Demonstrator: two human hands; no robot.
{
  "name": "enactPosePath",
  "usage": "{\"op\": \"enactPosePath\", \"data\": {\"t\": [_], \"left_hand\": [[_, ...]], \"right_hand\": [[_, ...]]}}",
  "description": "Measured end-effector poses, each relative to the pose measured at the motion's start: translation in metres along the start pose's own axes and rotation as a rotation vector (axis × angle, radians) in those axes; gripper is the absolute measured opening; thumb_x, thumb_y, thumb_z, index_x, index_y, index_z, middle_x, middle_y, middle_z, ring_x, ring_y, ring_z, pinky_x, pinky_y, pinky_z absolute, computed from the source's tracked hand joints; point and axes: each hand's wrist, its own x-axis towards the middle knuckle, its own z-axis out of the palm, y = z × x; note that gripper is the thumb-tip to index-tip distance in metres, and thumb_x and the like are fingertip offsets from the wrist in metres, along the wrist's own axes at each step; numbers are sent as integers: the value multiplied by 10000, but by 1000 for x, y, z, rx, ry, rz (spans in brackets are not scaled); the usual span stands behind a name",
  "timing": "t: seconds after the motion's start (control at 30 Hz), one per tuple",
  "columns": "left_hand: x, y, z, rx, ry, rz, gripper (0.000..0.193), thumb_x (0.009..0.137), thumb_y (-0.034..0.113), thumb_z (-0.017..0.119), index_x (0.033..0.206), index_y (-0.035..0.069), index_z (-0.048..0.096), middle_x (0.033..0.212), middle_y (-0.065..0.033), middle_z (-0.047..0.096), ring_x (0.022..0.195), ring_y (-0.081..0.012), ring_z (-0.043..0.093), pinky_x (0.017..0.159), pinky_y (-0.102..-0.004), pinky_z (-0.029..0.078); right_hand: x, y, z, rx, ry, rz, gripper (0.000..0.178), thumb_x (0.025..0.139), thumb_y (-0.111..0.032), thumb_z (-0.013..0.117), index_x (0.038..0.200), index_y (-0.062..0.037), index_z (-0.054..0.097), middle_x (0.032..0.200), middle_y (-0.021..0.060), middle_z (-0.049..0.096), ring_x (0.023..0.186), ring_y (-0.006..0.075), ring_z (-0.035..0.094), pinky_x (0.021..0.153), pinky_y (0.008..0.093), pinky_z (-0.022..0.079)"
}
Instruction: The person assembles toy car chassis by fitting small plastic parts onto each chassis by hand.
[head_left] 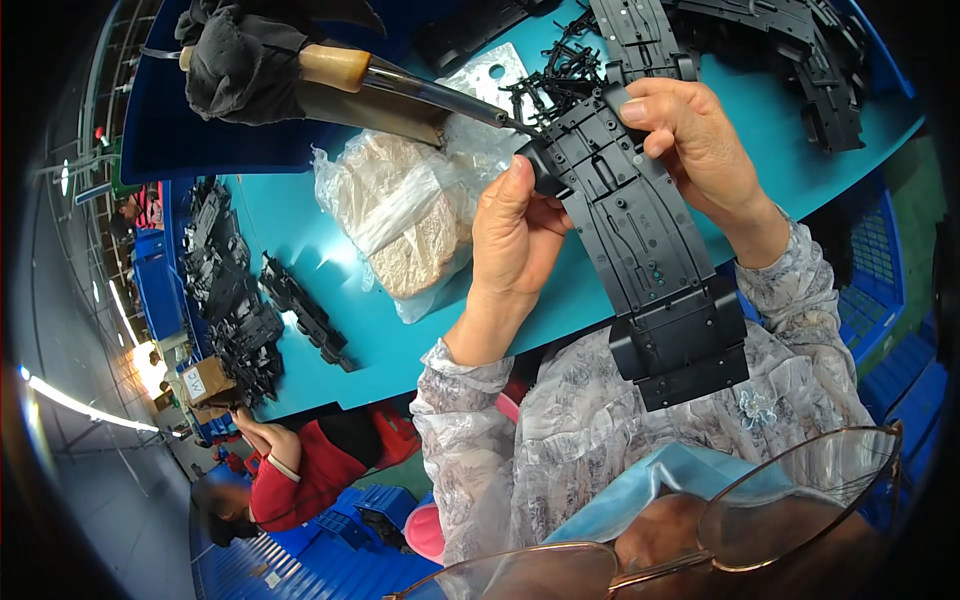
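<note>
Head view: looking down on a black part (pixel 630 225) held at a slant across the edge of a teal table (pixel 260 205), far end over the table, near end out above the patterned clothing (pixel 575 400).
Left hand (pixel 515 235): partly closed on the flared left corner, thumb on the near side, with fingers mostly hidden behind.
Right hand (pixel 690 140): half curled, pinching the far right corner by thumb and forefinger; cannot tell the hold of the other fingers.
Tool (pixel 420 92): wood-handled, aimed at the left corner; tip at or just beside the part, contact impossible to confirm.
Tip: likely to scratch, or scorch if hot (heat not visible), after a small twist of either hand; also close to the left thumb.
Near end: unsupported, so liable to dip after a slackened pinch, perhaps dragging the corner against the tip.
Bits (pixel 560 80): heaped by the far end; apt to snag or scatter from a forward push.
Bag (pixel 405 215): loose film near the left wrist; could catch during a turn.
</note>
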Motion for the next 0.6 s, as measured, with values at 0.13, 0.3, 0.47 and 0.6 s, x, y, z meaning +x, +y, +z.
{"op": "enactPosePath", "data": {"t": [0.13, 0.3, 0.47, 0.6], "left_hand": [[-1, 1, -4, -3, -65, -6, 271, 800, 252, 556, 987, 58, 525, 1007, -33, 563, 964, -151, 506, 872, -326, 375], [0, -2, -4, -46, 41, 8, 287, 817, 287, 520, 901, 13, 536, 884, -95, 587, 783, -187, 567, 678, -334, 474], [0, -1, 4, -5, 90, 26, 314, 823, 297, 509, 896, -8, 538, 840, -117, 595, 724, -196, 583, 603, -317, 494], [-2, 1, -2, 36, 19, -10, 293, 807, 281, 538, 974, 40, 527, 974, -60, 567, 920, -175, 514, 816, -342, 389]], "right_hand": [[0, -1, 1, -15, 2, 8, 149, 777, -210, 542, 714, -84, 591, 541, -48, 496, 404, 1, 375, 334, 146, 275], [0, -1, 3, -12, 12, 5, 147, 773, -208, 546, 693, -90, 581, 531, -49, 489, 399, -1, 375, 327, 143, 271], [1, 1, 2, 5, 24, -12, 156, 771, -203, 547, 658, -96, 564, 522, -51, 476, 394, -4, 379, 316, 138, 266], [0, -1, 4, 26, 16, -12, 165, 772, -200, 545, 646, -96, 555, 517, -56, 460, 394, -7, 384, 311, 136, 266]]}}
